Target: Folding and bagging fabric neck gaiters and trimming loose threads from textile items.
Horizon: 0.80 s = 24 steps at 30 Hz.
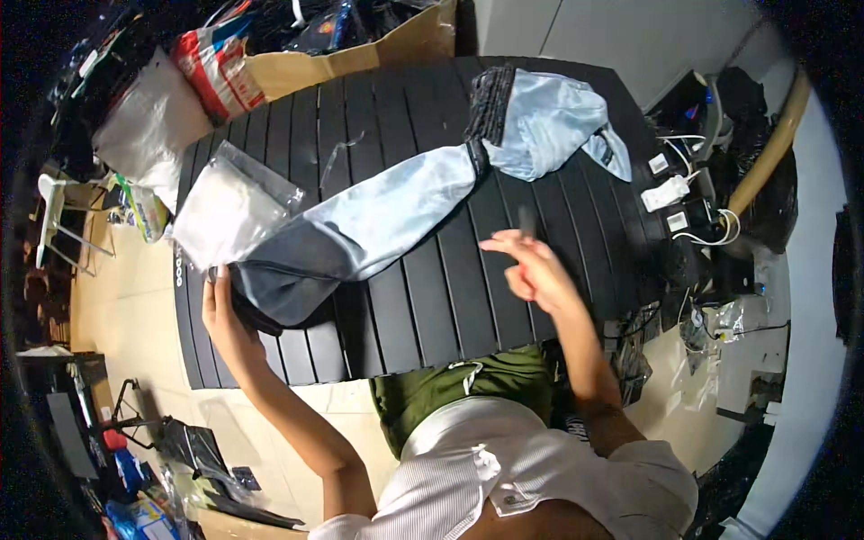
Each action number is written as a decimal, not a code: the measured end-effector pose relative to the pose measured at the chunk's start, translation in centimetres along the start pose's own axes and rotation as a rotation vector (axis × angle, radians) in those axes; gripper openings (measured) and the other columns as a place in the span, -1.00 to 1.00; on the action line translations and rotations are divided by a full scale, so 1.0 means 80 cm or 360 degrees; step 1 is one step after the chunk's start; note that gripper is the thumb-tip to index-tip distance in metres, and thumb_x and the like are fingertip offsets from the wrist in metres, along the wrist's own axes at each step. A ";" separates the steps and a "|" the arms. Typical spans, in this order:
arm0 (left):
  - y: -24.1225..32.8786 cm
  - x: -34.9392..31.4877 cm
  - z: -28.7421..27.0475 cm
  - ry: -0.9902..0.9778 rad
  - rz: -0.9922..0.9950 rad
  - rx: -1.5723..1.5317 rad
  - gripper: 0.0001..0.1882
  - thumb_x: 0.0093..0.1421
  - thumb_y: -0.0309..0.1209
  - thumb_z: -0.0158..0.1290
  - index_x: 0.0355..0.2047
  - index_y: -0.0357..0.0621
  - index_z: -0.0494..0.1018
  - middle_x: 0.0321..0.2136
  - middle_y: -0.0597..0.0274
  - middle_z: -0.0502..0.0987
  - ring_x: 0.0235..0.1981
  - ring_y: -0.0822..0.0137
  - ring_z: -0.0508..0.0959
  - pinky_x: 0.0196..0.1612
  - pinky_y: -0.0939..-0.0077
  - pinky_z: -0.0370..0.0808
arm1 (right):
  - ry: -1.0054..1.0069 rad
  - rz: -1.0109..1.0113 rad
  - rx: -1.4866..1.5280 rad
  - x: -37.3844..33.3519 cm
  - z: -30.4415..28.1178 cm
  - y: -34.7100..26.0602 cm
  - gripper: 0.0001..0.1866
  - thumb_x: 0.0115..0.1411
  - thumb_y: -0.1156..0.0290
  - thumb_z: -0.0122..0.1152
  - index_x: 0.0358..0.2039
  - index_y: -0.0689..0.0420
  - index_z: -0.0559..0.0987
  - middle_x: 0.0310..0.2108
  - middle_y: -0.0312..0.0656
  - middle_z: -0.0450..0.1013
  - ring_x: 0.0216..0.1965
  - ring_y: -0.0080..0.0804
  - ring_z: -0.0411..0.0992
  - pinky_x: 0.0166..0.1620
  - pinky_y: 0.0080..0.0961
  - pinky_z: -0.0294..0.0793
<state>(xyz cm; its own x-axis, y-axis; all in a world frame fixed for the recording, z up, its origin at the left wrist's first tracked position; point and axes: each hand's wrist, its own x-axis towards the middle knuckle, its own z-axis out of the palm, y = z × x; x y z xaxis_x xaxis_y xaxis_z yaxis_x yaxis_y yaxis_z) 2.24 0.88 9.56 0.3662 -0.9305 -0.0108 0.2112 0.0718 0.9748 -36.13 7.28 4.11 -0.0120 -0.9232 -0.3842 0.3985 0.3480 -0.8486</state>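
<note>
A pair of light blue trousers (387,211) with a dark waistband lies stretched across the black slatted table (432,306). Its lower leg end is darker and reaches the table's left side. My left hand (220,310) grips that dark leg end (270,292) at the left edge of the table, just below a clear plastic bag (229,207) with something white in it. My right hand (531,265) hovers above the table to the right of the trousers, fingers spread, holding nothing.
A cardboard box (360,54) and plastic bags (148,126) crowd the table's far left side. White chargers and cables (670,193) sit at the right edge. A chair (54,216) stands on the floor to the left, and clutter lies on the floor at lower left.
</note>
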 end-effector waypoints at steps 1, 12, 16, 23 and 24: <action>0.012 -0.011 0.007 0.0000 0.0000 0.0010 -0.74 0.15 -0.34 0.05 -0.23 -0.27 0.41 -0.37 0.33 0.47 -0.37 0.57 0.44 -0.31 0.74 0.35 | -0.0015 0.0004 0.0039 0.014 0.011 0.019 -0.73 0.22 0.31 0.00 -0.13 0.17 0.34 -0.14 -0.01 0.44 -0.86 -0.71 0.04 -0.81 -0.76 -0.02; 0.095 -0.101 -0.007 0.0195 0.0399 -0.0097 -0.63 0.12 -0.38 -0.01 -0.12 -0.40 0.34 -0.31 0.08 0.49 -0.27 0.36 0.49 -0.13 0.53 0.40 | 0.0045 -0.0026 -0.0456 0.109 0.014 -0.060 -0.76 0.06 0.27 0.14 -0.60 0.15 0.44 -0.81 -0.35 0.28 -0.88 -0.75 0.06 -0.84 -0.75 -0.12; 0.051 -0.057 -0.054 0.0204 0.0128 -0.0267 -0.67 0.14 -0.30 -0.02 -0.21 -0.34 0.39 -0.35 0.12 0.51 -0.35 0.35 0.51 -0.19 0.52 0.41 | 0.0206 -0.0361 -0.0319 0.026 -0.034 -0.146 -0.76 0.13 0.30 0.07 -0.59 0.16 0.42 -0.85 -0.38 0.25 -0.96 -0.70 0.01 -0.90 -0.70 -0.09; -0.112 -0.026 -0.031 -0.0239 -0.0827 -0.0137 -0.79 0.17 -0.25 0.00 -0.53 -0.07 0.38 -0.55 0.36 0.50 -0.49 0.44 0.49 -0.31 0.53 0.41 | 0.0890 -0.0370 -0.1449 0.032 -0.085 -0.119 -0.53 0.11 0.00 0.11 -0.56 0.22 0.53 -0.71 -0.31 0.40 -0.86 -0.69 0.08 -0.79 -0.66 -0.02; -0.116 -0.028 -0.029 -0.0139 -0.0860 -0.0071 -0.74 0.18 -0.21 -0.02 -0.59 0.00 0.32 -0.59 0.40 0.46 -0.50 0.48 0.48 -0.33 0.53 0.41 | 0.0869 -0.0377 -0.1447 0.029 -0.104 -0.108 -0.54 0.10 0.00 0.12 -0.55 0.21 0.54 -0.73 -0.34 0.37 -0.87 -0.68 0.06 -0.77 -0.64 -0.02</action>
<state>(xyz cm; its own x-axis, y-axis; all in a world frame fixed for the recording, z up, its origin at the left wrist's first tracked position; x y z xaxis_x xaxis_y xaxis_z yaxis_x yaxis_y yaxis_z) 1.55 3.14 -0.01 0.1186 -0.8655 -0.4867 0.3872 -0.4110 0.8253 -47.26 3.50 7.54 -0.4948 -0.8639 -0.0944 -0.4931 0.3686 -0.7880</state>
